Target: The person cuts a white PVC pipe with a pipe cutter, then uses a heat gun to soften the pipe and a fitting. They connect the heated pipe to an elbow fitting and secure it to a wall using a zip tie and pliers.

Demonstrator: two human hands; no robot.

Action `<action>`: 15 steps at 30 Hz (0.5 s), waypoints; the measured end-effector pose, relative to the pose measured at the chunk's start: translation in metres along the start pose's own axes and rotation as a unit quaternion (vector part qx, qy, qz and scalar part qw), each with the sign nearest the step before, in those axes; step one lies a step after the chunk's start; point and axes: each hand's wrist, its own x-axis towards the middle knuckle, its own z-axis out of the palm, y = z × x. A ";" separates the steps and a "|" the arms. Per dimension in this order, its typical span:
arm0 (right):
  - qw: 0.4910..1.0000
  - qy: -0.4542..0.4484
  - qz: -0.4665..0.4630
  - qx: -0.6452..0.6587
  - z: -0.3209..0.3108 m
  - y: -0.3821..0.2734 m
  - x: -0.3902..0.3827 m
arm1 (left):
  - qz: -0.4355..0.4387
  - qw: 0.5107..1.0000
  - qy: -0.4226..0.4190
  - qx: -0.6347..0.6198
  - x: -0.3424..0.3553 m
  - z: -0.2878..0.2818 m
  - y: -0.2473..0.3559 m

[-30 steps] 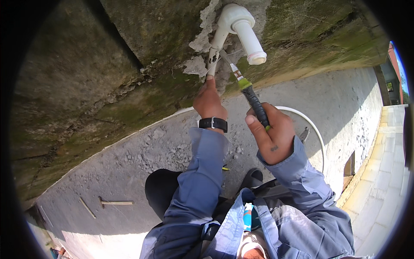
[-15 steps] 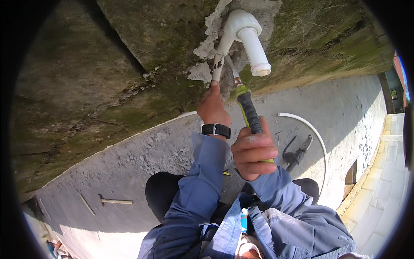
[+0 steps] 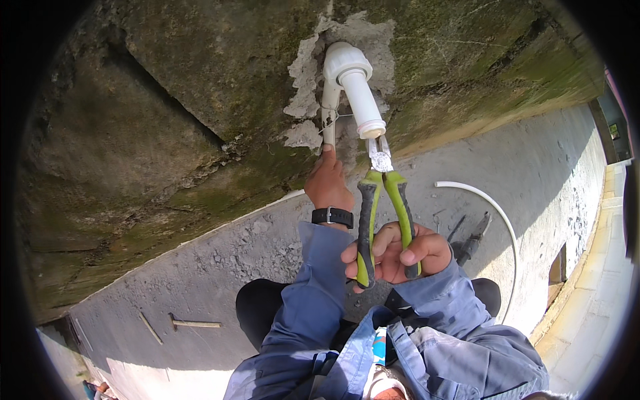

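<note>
A white plastic pipe (image 3: 331, 100) comes down the mossy wall from a white elbow fitting (image 3: 347, 59). From that elbow a shorter, thicker white pipe stub (image 3: 363, 100) slants out to the right. My left hand (image 3: 329, 183) grips the lower end of the thin pipe, its far fingers hidden. Thin wire (image 3: 343, 115) is looped round this pipe above my fingertip. In my right hand (image 3: 407, 253) are pliers (image 3: 381, 161) with green and black handles, spread apart. Their jaws point up at the stub's end; whether they touch it, I cannot tell.
Broken rubble (image 3: 250, 247) lies along the wall's foot. On the ground at left are a hammer (image 3: 197, 324) and a thin stick (image 3: 151, 329). To the right, a white hose (image 3: 490, 203) curves past a dark power tool (image 3: 472, 241).
The pliers have moved from beside the thin pipe to below the stub, turned broadside with handles now spread. Wire shows round the pipe. My left hand stays on the pipe.
</note>
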 end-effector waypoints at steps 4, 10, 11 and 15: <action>0.820 0.255 0.056 -0.510 0.019 -0.024 -0.023 | -0.014 1.000 0.003 0.000 0.000 0.002 -0.005; 0.553 0.302 0.000 -0.777 0.035 -0.027 -0.023 | -0.013 0.999 -0.034 0.004 0.005 -0.006 -0.008; 0.530 0.303 -0.012 -0.792 0.036 -0.027 -0.021 | -0.010 0.999 -0.031 0.004 0.005 -0.006 -0.009; 0.531 0.329 -0.031 -0.780 0.045 -0.024 -0.009 | -0.015 1.000 -0.014 0.013 0.001 -0.001 -0.010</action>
